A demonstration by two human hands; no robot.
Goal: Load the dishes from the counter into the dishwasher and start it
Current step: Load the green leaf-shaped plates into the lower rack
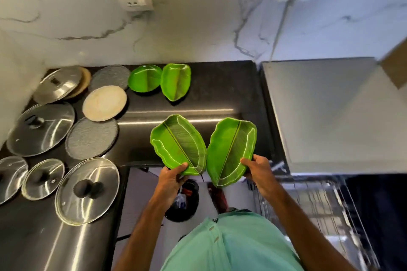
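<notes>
The left hand (172,179) and right hand (257,171) pinch the left leaf plate (178,143) and right leaf plate (231,149) in their fingers over the surface (209,94) edge, long axes toward 11 and 1 o'clock, with the dishwasher rack (319,204) at 4 o'clock, nearer the right hand.

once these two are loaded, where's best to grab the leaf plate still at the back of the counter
Pinch the leaf plate at its near narrow tip or right rim, thumb on top, coming from the front right: it lies face up, and its left edge crowds the round green plate.
</notes>
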